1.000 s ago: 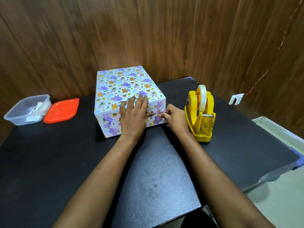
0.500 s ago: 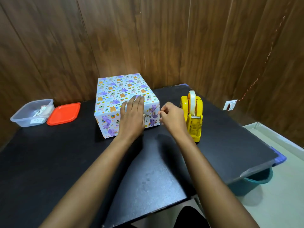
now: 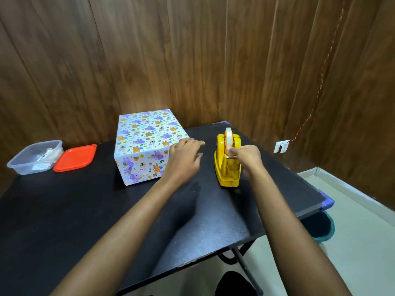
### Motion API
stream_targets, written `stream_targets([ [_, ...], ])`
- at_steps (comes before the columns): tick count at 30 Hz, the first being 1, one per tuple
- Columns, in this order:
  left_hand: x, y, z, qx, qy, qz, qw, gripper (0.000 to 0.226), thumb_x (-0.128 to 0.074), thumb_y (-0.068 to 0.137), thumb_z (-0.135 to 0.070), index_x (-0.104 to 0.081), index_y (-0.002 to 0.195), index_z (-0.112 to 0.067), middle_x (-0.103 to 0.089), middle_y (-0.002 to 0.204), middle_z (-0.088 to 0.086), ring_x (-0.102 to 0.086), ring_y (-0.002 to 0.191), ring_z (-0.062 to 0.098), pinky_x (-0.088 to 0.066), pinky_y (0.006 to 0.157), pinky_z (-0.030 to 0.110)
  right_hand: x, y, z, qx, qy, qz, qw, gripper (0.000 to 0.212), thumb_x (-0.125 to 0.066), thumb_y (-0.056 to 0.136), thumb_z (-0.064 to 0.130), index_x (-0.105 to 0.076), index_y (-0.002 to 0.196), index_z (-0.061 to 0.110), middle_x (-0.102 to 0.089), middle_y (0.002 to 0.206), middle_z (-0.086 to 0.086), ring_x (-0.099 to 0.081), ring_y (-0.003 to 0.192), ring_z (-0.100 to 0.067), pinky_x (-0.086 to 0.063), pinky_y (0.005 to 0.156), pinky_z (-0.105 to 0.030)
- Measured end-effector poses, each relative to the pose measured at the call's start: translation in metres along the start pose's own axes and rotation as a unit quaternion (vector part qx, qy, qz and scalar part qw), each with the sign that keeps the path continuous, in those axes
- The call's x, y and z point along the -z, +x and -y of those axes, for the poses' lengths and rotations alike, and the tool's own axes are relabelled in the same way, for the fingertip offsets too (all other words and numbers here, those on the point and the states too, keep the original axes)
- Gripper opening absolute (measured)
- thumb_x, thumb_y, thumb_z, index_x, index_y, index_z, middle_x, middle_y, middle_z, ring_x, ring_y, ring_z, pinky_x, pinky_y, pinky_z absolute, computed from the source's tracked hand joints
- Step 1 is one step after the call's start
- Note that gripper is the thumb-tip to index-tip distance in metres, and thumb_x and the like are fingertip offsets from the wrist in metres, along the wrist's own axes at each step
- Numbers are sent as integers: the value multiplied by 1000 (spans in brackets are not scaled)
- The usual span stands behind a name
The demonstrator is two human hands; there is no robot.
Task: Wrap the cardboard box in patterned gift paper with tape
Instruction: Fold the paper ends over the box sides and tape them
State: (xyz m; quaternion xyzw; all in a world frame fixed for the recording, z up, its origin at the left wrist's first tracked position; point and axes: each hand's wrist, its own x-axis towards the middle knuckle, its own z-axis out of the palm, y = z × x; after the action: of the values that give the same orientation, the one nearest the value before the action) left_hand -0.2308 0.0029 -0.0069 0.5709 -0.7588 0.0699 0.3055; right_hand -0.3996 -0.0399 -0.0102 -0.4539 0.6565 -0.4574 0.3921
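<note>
The box (image 3: 145,144), covered in white paper with purple and orange cartoon animals, stands on the black table (image 3: 64,210) near the back wall. My left hand (image 3: 183,161) hovers by the box's right front corner, fingers loosely extended and holding nothing. To the right stands a yellow tape dispenser (image 3: 228,163) with a white tape roll (image 3: 228,135). My right hand (image 3: 248,155) is at the dispenser's cutter, its fingers pinching the tape end.
A clear plastic container (image 3: 35,157) and its orange lid (image 3: 74,158) lie at the table's back left. Wooden panel walls close in behind and on the right. A teal bin (image 3: 322,228) sits on the floor under the table's right corner.
My left hand has lifted off the box's front face and moved right. My right hand left the box's corner and went to the dispenser. The camera has pulled back.
</note>
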Motion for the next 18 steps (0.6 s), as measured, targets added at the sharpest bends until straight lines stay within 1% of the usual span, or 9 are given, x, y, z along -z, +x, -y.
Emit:
stream_targets([
  [2, 2, -2, 1, 6, -3, 5, 1000, 34, -47, 95, -19, -51, 129, -20, -52, 130, -3, -32, 127, 14, -18, 98, 31, -1, -2, 2, 6, -1, -23, 1000, 29, -73, 74, 34, -71, 84, 7, -67, 96, -12, -55, 111, -31, -44, 96, -49],
  [5, 5, -4, 3, 20, -14, 10, 1000, 33, -48, 95, -18, -51, 129, -19, -52, 131, -3, -31, 128, 14, -17, 97, 31, 5, -11, 12, 23, -20, -52, 998, 19, -65, 83, 29, -73, 83, 11, -61, 89, -6, -44, 116, -24, -42, 97, -43],
  [7, 6, -5, 4, 28, -21, 9, 999, 33, -48, 95, -18, -52, 128, -19, -52, 130, -3, -31, 128, 15, -18, 97, 31, 8, -14, 13, 23, -18, -45, 999, 18, -67, 81, 27, -72, 81, 10, -62, 87, -6, -52, 104, -25, -47, 81, -36],
  [9, 7, -6, 4, 32, -25, 10, 999, 33, -48, 95, -17, -52, 128, -19, -53, 129, -4, -32, 127, 14, -19, 97, 31, 8, -21, 12, 22, -17, -31, 999, 18, -67, 82, 26, -66, 75, 9, -59, 77, -5, -54, 79, -23, -40, 59, -28],
  [10, 7, -7, 4, 32, -26, 10, 999, 33, -48, 95, -17, -52, 128, -19, -53, 129, -4, -32, 127, 14, -19, 97, 31, 8, -23, 8, 20, -12, -22, 999, 20, -65, 83, 24, -62, 70, 10, -56, 72, -4, -51, 69, -21, -36, 54, -27],
  [12, 8, -8, 4, 31, -29, 7, 999, 33, -48, 95, -17, -53, 127, -19, -53, 128, -4, -32, 126, 14, -19, 96, 30, 3, -27, -1, 1, 51, -9, 999, 27, -63, 85, 21, -55, 60, 13, -56, 66, -4, -48, 57, -17, -36, 51, -25],
  [14, 9, -9, 5, 32, -31, 5, 999, 33, -49, 95, -17, -53, 127, -19, -53, 128, -4, -33, 126, 14, -20, 97, 31, -2, -34, -9, -32, 117, -1, 993, 34, -61, 88, 25, -51, 58, 14, -53, 59, -2, -46, 48, -14, -34, 47, -22],
  [16, 10, -11, 7, 34, -31, 6, 999, 33, -49, 95, -17, -53, 127, -18, -53, 129, -3, -33, 126, 15, -21, 97, 32, -7, -38, -15, -52, 138, -13, 989, 37, -61, 89, 32, -52, 58, 12, -53, 57, -1, -47, 45, -13, -34, 45, -21],
  [18, 11, -13, 11, 34, -30, 7, 999, 32, -49, 95, -17, -54, 126, -18, -54, 129, -4, -33, 126, 15, -22, 97, 33, -11, -40, -21, -37, 153, -36, 987, 38, -60, 90, 32, -52, 59, 12, -54, 56, -2, -49, 46, -13, -36, 44, -21],
])
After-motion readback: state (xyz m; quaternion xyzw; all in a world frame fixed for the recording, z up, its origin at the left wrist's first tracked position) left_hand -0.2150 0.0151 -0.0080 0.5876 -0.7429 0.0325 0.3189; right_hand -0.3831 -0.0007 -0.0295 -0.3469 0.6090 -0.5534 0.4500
